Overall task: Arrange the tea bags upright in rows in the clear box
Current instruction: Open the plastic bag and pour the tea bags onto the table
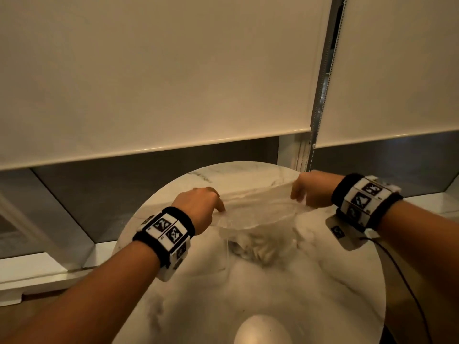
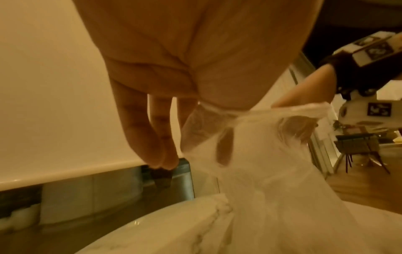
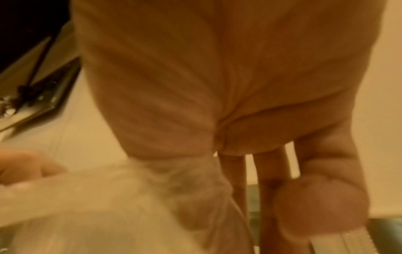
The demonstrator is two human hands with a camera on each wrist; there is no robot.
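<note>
Where fingers [image 2: 224,151] pinch: thin plastic bag [image 1: 250,207].

1. Lighting: dim, warm yellow-orange cast in all views.
2. Glare: bright round reflection on the marble table [image 1: 263,328], near edge.
3. Blur: both wrist views soft; right wrist worst.
4. Distortion: straight lines bow at edges.

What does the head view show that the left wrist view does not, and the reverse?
Only the head view shows both wrist bands, the window blinds and the pale heap inside the plastic bag. Only the left wrist view shows the left hand pinching the bag's rim from beneath, and chairs across the room. Both show the bag stretched between the hands, the right hand and the marble table.
</note>
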